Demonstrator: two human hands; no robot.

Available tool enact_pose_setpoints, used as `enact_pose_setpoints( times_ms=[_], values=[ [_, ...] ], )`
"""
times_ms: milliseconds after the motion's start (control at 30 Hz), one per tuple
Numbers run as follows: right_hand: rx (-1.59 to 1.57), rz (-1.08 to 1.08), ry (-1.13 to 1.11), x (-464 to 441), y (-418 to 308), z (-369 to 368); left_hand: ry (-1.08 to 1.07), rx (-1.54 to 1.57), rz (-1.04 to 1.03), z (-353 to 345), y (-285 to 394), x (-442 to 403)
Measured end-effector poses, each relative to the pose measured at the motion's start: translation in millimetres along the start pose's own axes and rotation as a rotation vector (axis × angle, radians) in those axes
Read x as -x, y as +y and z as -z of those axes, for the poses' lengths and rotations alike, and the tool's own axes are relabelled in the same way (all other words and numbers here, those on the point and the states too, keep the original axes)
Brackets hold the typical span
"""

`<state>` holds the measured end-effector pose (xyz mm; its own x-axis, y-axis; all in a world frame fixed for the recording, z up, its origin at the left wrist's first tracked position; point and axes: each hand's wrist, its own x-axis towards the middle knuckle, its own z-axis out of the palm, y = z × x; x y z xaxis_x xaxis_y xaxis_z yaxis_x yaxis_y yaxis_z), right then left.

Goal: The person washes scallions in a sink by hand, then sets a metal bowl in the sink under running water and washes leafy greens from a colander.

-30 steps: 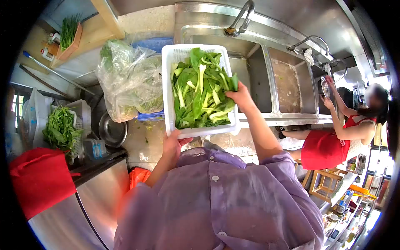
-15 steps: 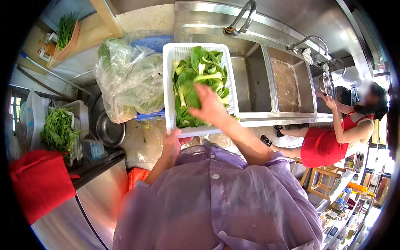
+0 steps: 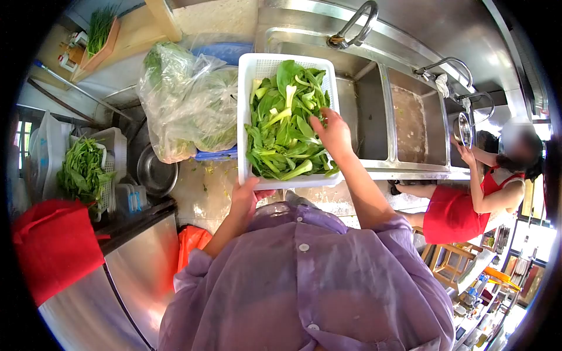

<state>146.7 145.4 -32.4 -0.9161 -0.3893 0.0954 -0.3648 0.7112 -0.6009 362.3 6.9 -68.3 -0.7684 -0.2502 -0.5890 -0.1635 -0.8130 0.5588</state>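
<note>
A white perforated plastic basket full of leafy green vegetables with pale stalks, which look like bok choy, is in front of me over the edge of the sink. My left hand grips the basket's near left corner, thumb on the outside and fingers underneath. At the basket's right side my right hand reaches in over the rim. Its thumb and fingers are apart and rest at the edge of the leaves, with no stalk visible between them.
Steel sink basins with taps run to the right. Left of the basket lies a clear plastic bag of greens. More greens and a metal bowl stand farther left. A person in a red apron holds a pan at right.
My right hand has moved from above the middle of the greens to the basket's right side. The leaves and stalks on top lie differently. My left hand stays at the near corner.
</note>
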Motion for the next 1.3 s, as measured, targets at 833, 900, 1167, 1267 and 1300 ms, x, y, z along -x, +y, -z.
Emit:
enact_pose_setpoints(
  times_ms=[833,900,1167,1267,1300],
  values=[
    [-0.210,0.151,-0.092,-37,-77,76,0.149,0.055,0.022,-1,-7,-7],
    [-0.257,0.149,-0.084,-41,-85,87,0.115,0.070,0.016,1,-8,-8],
    [-0.327,0.237,0.044,-50,-106,108,0.072,0.105,0.020,4,-12,-11],
    [-0.392,0.220,0.082,-49,-107,107,0.106,0.077,0.053,2,-11,-10],
    [-0.409,0.208,0.112,-48,-106,106,0.111,0.069,0.044,1,-10,-9]
  ],
)
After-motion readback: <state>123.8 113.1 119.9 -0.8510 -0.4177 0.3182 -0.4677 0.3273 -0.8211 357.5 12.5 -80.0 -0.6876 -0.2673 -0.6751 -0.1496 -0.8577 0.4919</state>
